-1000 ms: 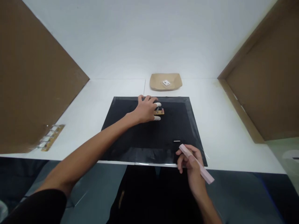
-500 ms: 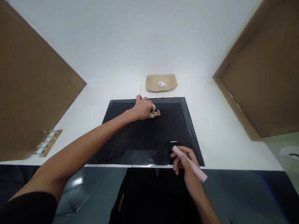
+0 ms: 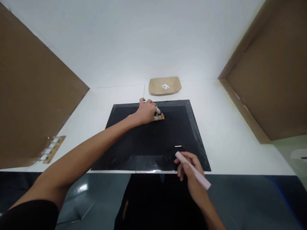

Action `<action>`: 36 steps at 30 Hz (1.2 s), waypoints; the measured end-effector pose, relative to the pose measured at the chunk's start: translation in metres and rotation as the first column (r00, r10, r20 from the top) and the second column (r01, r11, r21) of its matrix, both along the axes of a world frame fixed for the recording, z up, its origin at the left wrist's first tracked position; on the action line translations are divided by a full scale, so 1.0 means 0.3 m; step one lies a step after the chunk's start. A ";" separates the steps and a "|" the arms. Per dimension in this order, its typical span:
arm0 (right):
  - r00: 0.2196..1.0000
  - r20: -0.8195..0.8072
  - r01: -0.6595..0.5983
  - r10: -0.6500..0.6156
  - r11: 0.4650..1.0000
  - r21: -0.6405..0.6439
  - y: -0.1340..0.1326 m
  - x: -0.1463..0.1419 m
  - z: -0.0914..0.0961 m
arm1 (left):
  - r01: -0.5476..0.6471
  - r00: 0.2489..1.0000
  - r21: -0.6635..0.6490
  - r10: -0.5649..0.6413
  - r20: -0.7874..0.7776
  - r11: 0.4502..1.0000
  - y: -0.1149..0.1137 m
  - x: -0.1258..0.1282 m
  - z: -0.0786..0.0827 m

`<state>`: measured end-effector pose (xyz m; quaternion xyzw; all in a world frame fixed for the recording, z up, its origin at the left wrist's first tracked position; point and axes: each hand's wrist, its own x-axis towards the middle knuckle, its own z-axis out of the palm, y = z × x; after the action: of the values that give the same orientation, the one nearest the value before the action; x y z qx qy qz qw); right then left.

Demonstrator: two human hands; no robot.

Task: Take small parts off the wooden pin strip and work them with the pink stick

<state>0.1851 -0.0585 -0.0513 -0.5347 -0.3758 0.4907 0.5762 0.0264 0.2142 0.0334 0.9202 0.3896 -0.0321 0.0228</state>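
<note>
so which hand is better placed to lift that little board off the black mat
Left. The left hand already pinches the little board on the black mat; the right hand is nearer the mat's front edge, gripping a pink stick.

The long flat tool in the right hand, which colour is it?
Pale pink. The long flat tool, held in the right hand, shows best in the head view.

Black mat (image 3: 153,140), pink tool (image 3: 193,171), tan tray (image 3: 157,89), white table (image 3: 223,127).
</note>
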 end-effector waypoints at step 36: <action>0.982 0.132 -0.125 0.138 0.987 -0.103 -0.023 0.009 -0.011 | 0.072 0.997 0.075 -0.072 -0.005 0.995 -0.233 0.070 0.023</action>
<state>0.1879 -0.0654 -0.0546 -0.5681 -0.4257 0.5067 0.4892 0.0474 0.1442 0.0401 0.9338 0.3570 -0.0191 -0.0133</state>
